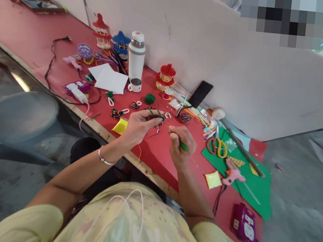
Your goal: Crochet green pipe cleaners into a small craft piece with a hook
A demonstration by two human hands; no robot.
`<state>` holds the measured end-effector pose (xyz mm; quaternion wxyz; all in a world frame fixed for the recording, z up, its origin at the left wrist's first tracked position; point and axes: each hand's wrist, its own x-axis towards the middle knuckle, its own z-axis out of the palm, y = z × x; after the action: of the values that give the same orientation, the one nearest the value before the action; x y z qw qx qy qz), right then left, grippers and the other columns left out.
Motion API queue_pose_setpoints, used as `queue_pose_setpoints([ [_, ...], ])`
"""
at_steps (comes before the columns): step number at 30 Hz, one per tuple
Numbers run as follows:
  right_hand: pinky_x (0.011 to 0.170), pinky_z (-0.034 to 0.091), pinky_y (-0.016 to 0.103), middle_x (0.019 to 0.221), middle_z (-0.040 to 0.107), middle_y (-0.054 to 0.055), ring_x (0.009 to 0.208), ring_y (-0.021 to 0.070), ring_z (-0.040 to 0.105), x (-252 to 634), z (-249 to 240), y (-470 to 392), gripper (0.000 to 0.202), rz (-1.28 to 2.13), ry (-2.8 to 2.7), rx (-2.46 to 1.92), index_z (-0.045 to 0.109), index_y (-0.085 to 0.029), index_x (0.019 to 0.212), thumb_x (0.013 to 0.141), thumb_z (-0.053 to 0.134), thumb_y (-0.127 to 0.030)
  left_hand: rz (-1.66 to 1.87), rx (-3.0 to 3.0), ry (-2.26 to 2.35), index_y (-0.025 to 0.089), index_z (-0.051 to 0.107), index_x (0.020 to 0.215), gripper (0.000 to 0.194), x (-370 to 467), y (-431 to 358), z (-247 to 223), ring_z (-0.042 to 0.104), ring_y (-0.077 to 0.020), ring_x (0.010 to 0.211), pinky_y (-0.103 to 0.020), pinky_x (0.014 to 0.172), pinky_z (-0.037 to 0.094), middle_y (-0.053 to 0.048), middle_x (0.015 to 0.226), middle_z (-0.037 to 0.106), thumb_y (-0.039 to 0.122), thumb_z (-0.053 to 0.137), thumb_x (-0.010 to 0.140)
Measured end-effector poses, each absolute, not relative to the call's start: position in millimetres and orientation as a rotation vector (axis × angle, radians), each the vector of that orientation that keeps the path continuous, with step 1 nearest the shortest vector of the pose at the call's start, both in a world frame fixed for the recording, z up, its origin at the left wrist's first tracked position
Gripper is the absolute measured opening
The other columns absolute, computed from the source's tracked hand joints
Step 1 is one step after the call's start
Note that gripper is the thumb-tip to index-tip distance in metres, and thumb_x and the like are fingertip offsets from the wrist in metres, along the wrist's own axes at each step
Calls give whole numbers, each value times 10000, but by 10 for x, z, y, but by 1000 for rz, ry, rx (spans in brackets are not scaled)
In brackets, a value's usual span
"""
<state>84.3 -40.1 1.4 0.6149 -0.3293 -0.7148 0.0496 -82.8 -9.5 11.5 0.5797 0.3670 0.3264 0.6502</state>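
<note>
My left hand [142, 125] pinches a small piece of dark green yarn work [159, 117], with green yarn looped over its fingers. Close by on the right, my right hand [182, 142] is closed around the green handle [182, 145] of a thin hook, whose tip points toward the yarn work. The two hands are apart. Behind them on the red table lie a green yarn ball [149, 99], a multicoloured yarn ball [185, 118] and small yarn pieces with white beads [117, 113]. A yellow packet [120, 126] lies beside my left forearm.
A white bottle [136, 57] and steel cup [135, 85] stand at the back, near a phone [200, 94]. On the right are scissors [217, 147], a green sheet [262, 201], a pink glue gun [233, 173] and a purple power box [245, 224]. A stool [18, 122] stands left.
</note>
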Motion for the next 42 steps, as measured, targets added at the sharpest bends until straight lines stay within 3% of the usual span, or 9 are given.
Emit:
queue_pose_setpoints([
  [13, 756, 623, 309, 993, 828, 43, 817, 156, 752, 851, 10, -418, 263, 114, -1714, -766, 769, -289, 1191, 974, 704, -155, 1554, 821, 771, 194, 854, 835, 227, -833, -96, 99, 666, -102, 696, -230, 674, 547, -28, 857, 793, 215, 965, 637],
  [18, 774, 642, 332, 923, 831, 32, 796, 165, 762, 826, -10, -421, 150, 234, -1604, -866, 809, -282, 1093, 984, 712, -247, 1542, 807, 803, 185, 852, 836, 244, -832, -103, 108, 679, -114, 722, -243, 699, 556, -37, 872, 794, 218, 971, 626],
  [23, 763, 660, 338, 923, 836, 36, 772, 169, 779, 785, -38, -435, 170, 395, -1509, -964, 809, -275, 1103, 1015, 675, -329, 1575, 827, 801, 195, 845, 818, 232, -817, -80, 87, 667, -112, 718, -256, 710, 570, -31, 897, 801, 217, 967, 622],
  [28, 810, 643, 328, 995, 827, 54, 881, 175, 777, 769, -27, -431, 254, 72, -1747, -829, 774, -294, 1196, 969, 730, -190, 1577, 806, 796, 188, 843, 806, 241, -820, -78, 100, 688, -117, 756, -246, 746, 586, -24, 875, 795, 205, 973, 604],
  [31, 823, 640, 341, 1013, 804, 64, 915, 183, 764, 775, -45, -411, 361, -62, -1839, -787, 738, -312, 1277, 951, 744, -157, 1541, 763, 811, 189, 850, 835, 239, -840, -81, 121, 672, -100, 706, -215, 678, 567, -18, 835, 788, 249, 971, 637],
  [42, 829, 628, 346, 1029, 787, 56, 934, 180, 746, 785, -54, -394, 401, 19, -1832, -726, 735, -352, 1305, 953, 742, -161, 1445, 606, 811, 191, 808, 794, 193, -885, -79, 182, 673, -88, 669, -183, 573, 517, -16, 863, 791, 201, 920, 638],
])
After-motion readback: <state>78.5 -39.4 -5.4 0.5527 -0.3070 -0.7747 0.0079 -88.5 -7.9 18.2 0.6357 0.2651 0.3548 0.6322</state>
